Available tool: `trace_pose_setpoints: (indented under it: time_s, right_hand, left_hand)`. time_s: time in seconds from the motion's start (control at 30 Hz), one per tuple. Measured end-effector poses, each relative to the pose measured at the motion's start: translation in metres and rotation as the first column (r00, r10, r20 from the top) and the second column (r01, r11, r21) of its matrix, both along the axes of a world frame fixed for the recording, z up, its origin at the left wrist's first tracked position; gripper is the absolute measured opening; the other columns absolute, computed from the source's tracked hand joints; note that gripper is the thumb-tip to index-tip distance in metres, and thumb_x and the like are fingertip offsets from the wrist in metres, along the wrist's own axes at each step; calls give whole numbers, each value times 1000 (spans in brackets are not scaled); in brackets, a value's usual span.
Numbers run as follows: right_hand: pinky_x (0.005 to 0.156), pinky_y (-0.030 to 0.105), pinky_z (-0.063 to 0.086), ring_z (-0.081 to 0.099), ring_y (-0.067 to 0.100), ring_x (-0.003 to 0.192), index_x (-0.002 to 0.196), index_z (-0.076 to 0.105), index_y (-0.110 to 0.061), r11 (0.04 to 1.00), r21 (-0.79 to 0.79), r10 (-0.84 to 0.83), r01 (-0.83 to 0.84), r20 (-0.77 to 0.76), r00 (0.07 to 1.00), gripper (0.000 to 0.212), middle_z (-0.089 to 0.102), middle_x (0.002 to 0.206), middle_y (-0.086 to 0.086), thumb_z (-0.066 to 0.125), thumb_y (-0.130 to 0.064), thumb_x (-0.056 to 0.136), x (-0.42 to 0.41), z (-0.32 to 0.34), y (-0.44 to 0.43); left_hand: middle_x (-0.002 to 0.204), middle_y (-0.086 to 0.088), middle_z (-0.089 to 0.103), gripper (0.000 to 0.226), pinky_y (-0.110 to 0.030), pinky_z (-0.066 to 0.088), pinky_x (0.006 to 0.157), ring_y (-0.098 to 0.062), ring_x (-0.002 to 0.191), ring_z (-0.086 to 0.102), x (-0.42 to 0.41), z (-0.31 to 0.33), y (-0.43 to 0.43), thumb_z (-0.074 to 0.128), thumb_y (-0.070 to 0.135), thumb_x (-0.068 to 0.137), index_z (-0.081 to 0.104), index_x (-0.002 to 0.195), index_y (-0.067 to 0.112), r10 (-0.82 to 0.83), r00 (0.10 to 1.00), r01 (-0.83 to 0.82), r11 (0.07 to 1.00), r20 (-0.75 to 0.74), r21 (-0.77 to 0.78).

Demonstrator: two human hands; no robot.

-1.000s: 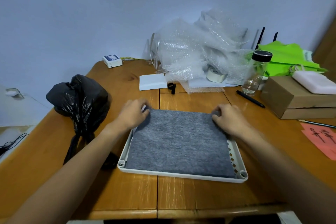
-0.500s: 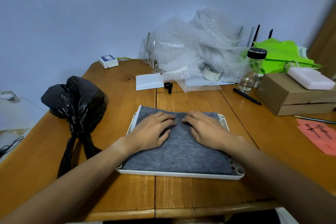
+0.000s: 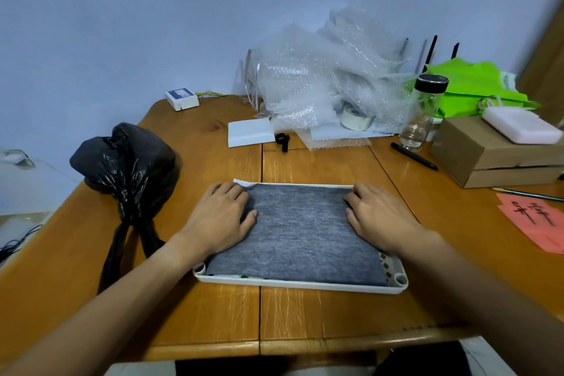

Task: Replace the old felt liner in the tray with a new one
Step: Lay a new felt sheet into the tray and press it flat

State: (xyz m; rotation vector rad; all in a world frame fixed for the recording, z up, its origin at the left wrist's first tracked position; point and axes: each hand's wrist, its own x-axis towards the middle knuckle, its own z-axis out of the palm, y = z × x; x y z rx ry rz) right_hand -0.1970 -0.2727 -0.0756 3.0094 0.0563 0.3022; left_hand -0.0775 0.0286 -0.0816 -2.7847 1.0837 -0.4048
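While the table [image 3: 213, 308] is pretty cluttered, the white tray [image 3: 302, 283] sits clear near its front edge, and the grey felt [image 3: 300, 229] lies flat inside it, covering nearly the whole floor. A strip of tray bottom shows at the tray's right side. Left hand [image 3: 221, 217] rests on the felt's left edge, right hand [image 3: 378, 217] on its right edge, fingers spread flat and pressing, not gripping anything. My guess is felt's light, floppy and a bit grabby, so smooth it outward, and lift by a corner if it needs shifting.
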Motion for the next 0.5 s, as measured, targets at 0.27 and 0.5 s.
trace_pose_setpoints:
  time_s: [0.27, 0.5]
  right_hand:
    - [116, 32, 26, 37, 10, 141, 146, 48, -26, 988, 134, 93, -77, -117, 989, 46, 46, 151, -8, 45, -38, 102, -21, 14, -20]
    - [104, 21, 36, 45, -4, 117, 134, 56, -38, 910, 396, 180, -122, -111, 977, 37, 52, 126, -23, 56, -45, 97, -63, 26, 8]
  left_hand:
    - [162, 8, 36, 78, -34, 14, 124, -9, 153, 19, -10, 13, 26, 30, 75, 93, 41, 153, 27, -37, 963, 37, 999, -267, -3]
    - [168, 8, 17, 95, -36, 15, 123, -16, 154, 15, -46, 19, 32, 40, 90, 76, 28, 156, 40, -10, 867, 4, 1000, -499, -14]
